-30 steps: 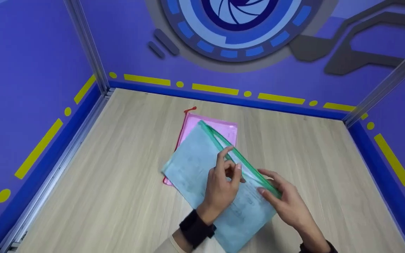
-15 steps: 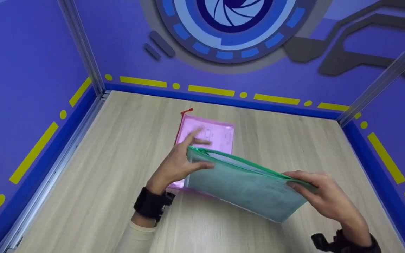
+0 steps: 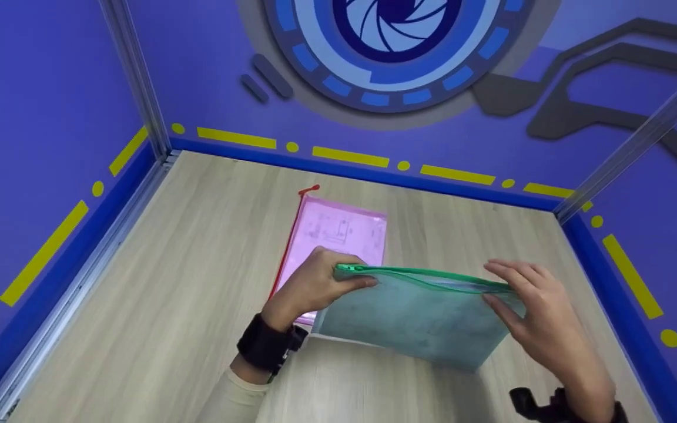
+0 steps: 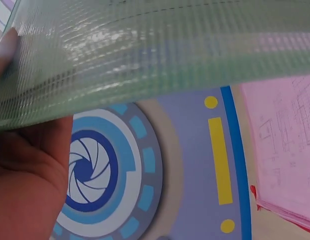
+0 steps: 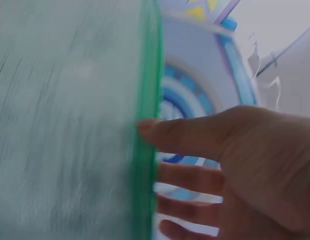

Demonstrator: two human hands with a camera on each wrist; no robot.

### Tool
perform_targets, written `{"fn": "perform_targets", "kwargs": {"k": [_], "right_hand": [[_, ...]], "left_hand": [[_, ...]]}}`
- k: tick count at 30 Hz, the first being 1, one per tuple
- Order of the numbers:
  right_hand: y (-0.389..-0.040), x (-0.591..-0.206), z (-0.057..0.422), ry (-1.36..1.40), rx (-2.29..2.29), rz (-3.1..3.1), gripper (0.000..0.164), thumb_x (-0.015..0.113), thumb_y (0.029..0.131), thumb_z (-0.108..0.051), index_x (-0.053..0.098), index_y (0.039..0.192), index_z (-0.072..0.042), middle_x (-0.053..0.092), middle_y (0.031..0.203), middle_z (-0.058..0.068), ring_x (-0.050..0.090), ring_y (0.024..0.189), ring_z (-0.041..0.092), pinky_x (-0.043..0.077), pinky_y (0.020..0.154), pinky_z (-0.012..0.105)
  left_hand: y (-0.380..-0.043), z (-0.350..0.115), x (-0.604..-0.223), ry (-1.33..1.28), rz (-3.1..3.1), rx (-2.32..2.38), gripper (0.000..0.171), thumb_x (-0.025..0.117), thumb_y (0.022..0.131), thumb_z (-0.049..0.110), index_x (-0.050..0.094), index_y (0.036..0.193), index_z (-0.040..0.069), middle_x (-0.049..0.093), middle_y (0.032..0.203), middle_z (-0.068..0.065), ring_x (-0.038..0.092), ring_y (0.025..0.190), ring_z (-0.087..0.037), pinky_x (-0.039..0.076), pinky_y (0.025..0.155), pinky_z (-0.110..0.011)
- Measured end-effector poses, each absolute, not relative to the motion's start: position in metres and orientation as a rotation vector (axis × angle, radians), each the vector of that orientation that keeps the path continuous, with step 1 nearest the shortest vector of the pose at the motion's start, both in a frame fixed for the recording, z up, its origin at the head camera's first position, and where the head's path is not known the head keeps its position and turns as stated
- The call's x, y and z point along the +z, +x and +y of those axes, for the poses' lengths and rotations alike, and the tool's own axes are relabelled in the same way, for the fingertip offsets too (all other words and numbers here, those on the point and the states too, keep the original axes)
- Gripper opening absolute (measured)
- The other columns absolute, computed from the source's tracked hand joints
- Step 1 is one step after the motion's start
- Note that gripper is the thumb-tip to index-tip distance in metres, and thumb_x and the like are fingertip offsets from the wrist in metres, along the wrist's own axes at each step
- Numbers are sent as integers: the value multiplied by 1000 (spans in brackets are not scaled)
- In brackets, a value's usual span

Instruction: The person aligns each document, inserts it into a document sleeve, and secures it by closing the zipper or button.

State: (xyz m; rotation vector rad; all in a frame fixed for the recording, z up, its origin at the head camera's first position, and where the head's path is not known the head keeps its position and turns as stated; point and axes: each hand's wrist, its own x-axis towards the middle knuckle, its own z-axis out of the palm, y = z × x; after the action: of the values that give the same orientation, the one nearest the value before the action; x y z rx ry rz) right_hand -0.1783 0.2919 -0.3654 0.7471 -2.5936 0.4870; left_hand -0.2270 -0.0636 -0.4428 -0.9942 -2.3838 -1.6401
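Note:
A translucent green zip document pouch point(image 3: 415, 317) is held up on edge over the table, its green zipper rim at the top. My left hand point(image 3: 315, 279) pinches the rim's left end by the zipper slider, thumb in front and fingers behind. At the right end my right hand point(image 3: 544, 317) straddles the rim. Its thumb point(image 5: 180, 132) lies on the green edge in the right wrist view, with the fingers spread behind the pouch. The rim gapes slightly toward the right. A pink zip pouch point(image 3: 338, 223) with a red zipper lies flat behind, partly covered by the green one.
The wood-grain table point(image 3: 197, 247) is bounded by a blue back wall point(image 3: 215, 70) and side walls. Metal rails point(image 3: 136, 82) run along the left corner and edge. Black straps with cameras sit on both wrists.
The green pouch has swung from slanting to nearly level and upright. My left hand went from the middle of the zipper to its left end and now pinches it; the right-hand fingers have spread.

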Motion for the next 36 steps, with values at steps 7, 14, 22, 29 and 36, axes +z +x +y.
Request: {"fn": "perform_targets", "kwargs": {"k": [7, 14, 22, 29, 36], "right_hand": [[-164, -358, 205, 803, 571, -2456, 24, 88, 87, -8, 79, 109, -14, 68, 104, -5, 60, 97, 10, 48, 79, 29], [-170, -378, 169, 842, 571, -2377, 29, 91, 79, 4, 75, 97, -12, 62, 94, -2, 52, 83, 15, 43, 68, 32], [-166, -388, 169, 953, 632, -2285, 32, 92, 78, 4, 78, 100, -14, 61, 99, -2, 51, 87, 15, 44, 71, 31], [-172, -387, 168, 990, 617, -2303, 31, 94, 77, 0, 74, 94, -16, 65, 100, -4, 57, 90, 15, 49, 73, 32], [-173, -385, 169, 990, 619, -2333, 22, 92, 81, -3, 77, 93, -15, 64, 99, -4, 59, 89, 15, 50, 72, 34]], "left_hand": [[-222, -43, -437, -1129, -2327, -1442, 21, 76, 100, 30, 80, 96, 9, 62, 73, 9, 48, 64, 0, 42, 63, -17], [-215, -24, -436, -1175, -2284, -1177, 23, 72, 103, 27, 72, 88, 10, 53, 68, 6, 41, 62, -3, 31, 61, -14], [-210, -28, -437, -1161, -2341, -1102, 11, 79, 97, 18, 80, 104, 10, 76, 89, 3, 61, 76, -1, 47, 73, -11], [-212, -34, -441, -1138, -2325, -1102, 10, 76, 100, 19, 80, 103, 9, 75, 87, 4, 61, 74, -2, 48, 73, -13], [-213, -40, -442, -1095, -2303, -1118, 15, 74, 101, 23, 78, 96, 9, 70, 80, 5, 55, 69, -2, 47, 69, -14]]}}
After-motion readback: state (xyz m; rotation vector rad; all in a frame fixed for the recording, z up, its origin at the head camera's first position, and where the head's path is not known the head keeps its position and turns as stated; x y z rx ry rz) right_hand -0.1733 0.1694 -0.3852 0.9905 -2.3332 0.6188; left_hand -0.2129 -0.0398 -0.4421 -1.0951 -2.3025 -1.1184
